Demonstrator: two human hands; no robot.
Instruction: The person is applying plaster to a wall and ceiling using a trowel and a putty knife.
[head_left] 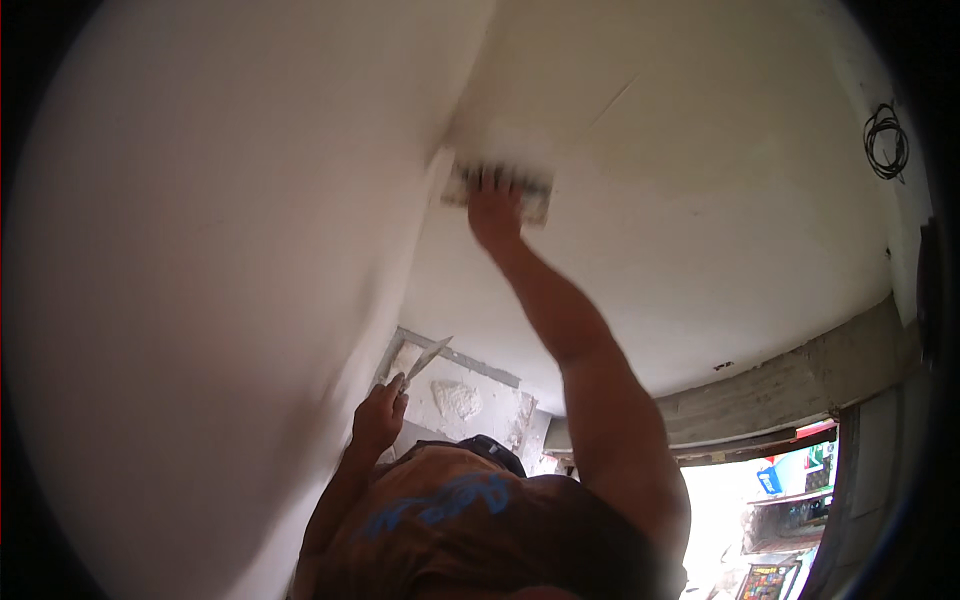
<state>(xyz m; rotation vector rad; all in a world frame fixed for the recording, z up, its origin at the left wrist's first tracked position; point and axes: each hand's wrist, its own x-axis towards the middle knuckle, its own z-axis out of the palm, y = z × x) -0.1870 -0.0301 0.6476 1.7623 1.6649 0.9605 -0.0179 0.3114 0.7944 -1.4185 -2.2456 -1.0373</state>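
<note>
My right arm is stretched far forward, and my right hand (495,205) is closed round a plastering trowel (538,198). The trowel's wide, flat blade lies on or very close to the pale plastered surface (640,230), beside the corner with the left wall. It is blurred, and my fingers hide its handle. Lower on the left, my left hand (378,418) grips a putty knife (430,355) by its handle. Its pointed metal blade sticks out away from my fingers, toward the upper right.
A smooth white wall (200,250) fills the left side. Beyond my left hand is a rough board-like surface with a white plaster patch (457,400). A coil of black wire (886,142) hangs at the far right. A bare concrete beam (800,365) runs above a bright opening (715,510).
</note>
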